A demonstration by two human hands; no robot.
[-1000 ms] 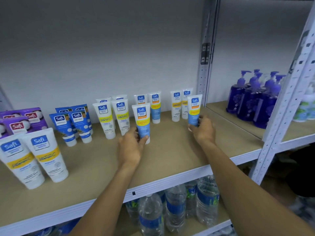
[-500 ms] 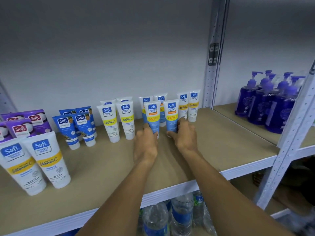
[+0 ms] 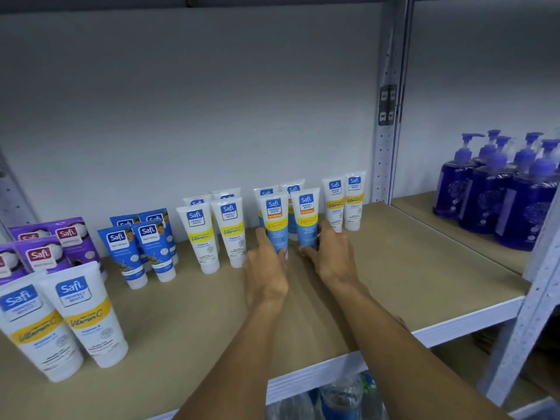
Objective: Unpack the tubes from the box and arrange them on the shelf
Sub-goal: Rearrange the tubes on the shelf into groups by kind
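Fingers (image 3: 262, 237) hold two tubes (image 3: 274, 218) upright, crimped ends up.

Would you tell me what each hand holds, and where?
Left hand holds the left tube by its lower end; right hand holds the right tube likewise.

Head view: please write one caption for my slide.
Left hand grips the left tube and right hand the right tube, both upright side by side on the shelf.

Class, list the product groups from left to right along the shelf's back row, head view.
Purple tubes, dark-blue tubes, white Vitamin C tubes, light-blue tubes, white tube pair, upright post, purple pump bottles.
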